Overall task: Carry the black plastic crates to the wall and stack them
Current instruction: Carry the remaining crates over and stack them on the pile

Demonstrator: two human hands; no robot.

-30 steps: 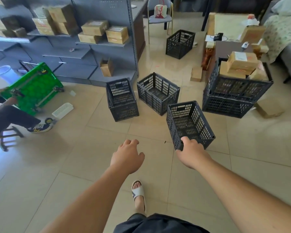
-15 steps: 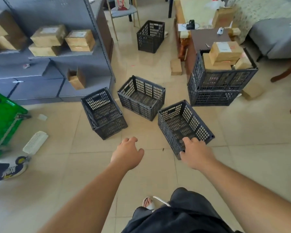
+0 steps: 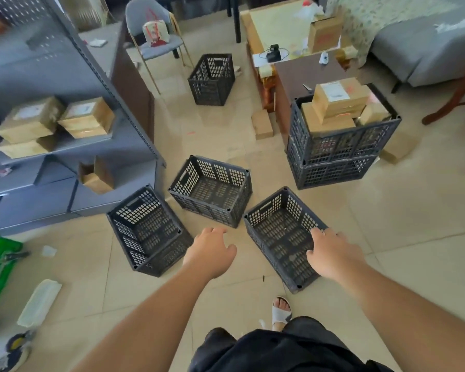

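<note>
Reaching down with empty, loosely curled left hand (image 3: 210, 253) over tiled floor (image 3: 403, 253), spreading right hand (image 3: 333, 255) slack above nearest black crate (image 3: 277, 232) rim, thumb inside, gripping nothing

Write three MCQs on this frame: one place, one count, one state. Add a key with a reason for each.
1. Where does the crate with cardboard boxes stand?
A. on the grey shelf
B. on the chair
C. on top of another black crate

2. How many empty crates lie in the near cluster on the floor?
A. three
B. one
C. five

3. What state is the left hand in?
A. gripping a crate rim
B. open, holding nothing
C. holding a cardboard box

Key:
1 C: its base sits on the lower crate's rim, making a stack of two.
2 A: the left crate, middle crate and right crate are all bare inside.
3 B: its fingers are loosely spread over the floor between two crates, with nothing in them.
</note>
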